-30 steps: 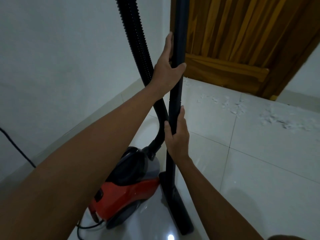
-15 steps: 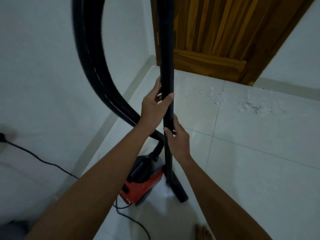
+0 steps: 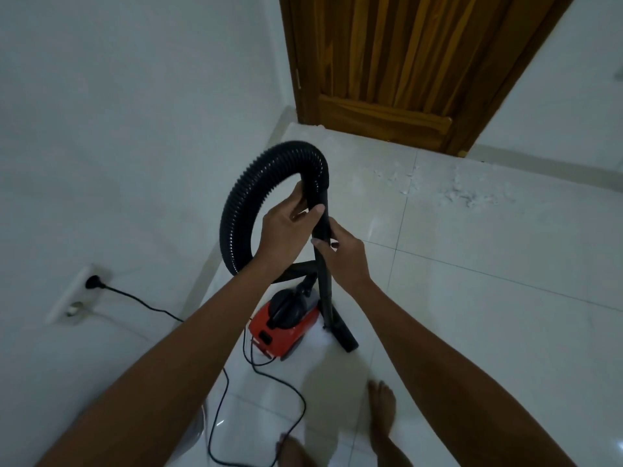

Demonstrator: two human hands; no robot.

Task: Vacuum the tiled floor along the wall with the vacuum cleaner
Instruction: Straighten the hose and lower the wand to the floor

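Observation:
A red and black canister vacuum cleaner sits on the white tiled floor near the left wall. Its black tube stands upright, with the floor nozzle on the tiles. A ribbed black hose loops from the tube's top down to the canister. My left hand grips the top of the tube where the hose joins. Just below it, my right hand grips the tube. White debris lies scattered on the tiles near the door.
A wooden door closes the far end. The black power cord runs from a wall socket across the floor to the canister. My bare feet stand just behind the vacuum.
The view has pulled back and up, so the whole hose loop now shows. Both hands have moved up the tube to its top end.

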